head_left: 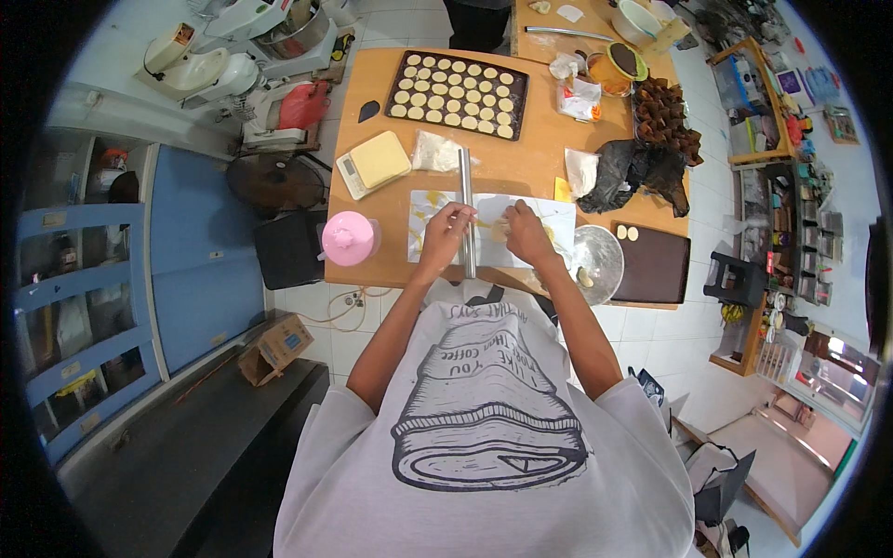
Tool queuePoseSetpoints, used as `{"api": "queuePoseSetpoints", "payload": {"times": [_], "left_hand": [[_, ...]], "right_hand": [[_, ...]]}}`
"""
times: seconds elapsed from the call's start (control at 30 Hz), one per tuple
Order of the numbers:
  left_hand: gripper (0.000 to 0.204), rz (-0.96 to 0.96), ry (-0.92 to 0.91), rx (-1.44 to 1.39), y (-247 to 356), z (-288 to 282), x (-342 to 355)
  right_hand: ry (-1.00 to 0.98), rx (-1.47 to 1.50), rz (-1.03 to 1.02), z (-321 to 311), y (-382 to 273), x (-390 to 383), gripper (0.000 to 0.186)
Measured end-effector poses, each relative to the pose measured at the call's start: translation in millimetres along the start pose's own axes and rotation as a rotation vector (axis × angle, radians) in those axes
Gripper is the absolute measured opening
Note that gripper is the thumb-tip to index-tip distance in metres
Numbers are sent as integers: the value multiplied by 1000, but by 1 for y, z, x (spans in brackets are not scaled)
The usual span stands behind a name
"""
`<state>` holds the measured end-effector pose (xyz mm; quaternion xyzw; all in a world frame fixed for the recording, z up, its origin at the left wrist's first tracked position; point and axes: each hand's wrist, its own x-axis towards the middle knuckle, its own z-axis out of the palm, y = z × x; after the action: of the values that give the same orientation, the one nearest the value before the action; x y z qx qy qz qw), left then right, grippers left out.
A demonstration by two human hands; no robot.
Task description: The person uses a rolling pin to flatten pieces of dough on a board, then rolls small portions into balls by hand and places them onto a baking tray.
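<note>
Nearest the camera: white printed shirt. Then, left to right along the wooden surface: pink-lidded jug; scale bearing pale yellow slab; bag of white powder. Behind: far tray, closely set with rows of pale discs, apparently complete. Centre: left hand, narrow grip, fingertips together against metal tube laid across patterned sheet; impossible to tell whether clasped. Next: right hand, fingers bent down over the same sheet; contents of grip impossible to tell. Further right: metal bowl; just beside, near tray, two discs in far left corner, otherwise bare. By judgement: one tray done, the second barely begun.
</note>
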<state>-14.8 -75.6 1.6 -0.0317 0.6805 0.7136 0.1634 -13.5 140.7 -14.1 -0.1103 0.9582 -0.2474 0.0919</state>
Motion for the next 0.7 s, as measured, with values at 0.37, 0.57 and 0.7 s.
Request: {"api": "queuePoseSetpoints", "payload": {"times": [0.37,0.57,0.7], "left_hand": [[25,6,14,36,-4,-14,-8],[25,-10,-49,64,2,-4,-5],[33,8,-88,-14,2,-6,-2]], "right_hand": [[-78,-189,8,-7,-12,-4,34],[-2,-79,-31,-2,-9,-12,37],[74,154,80,-36,-37,-17,36]]}}
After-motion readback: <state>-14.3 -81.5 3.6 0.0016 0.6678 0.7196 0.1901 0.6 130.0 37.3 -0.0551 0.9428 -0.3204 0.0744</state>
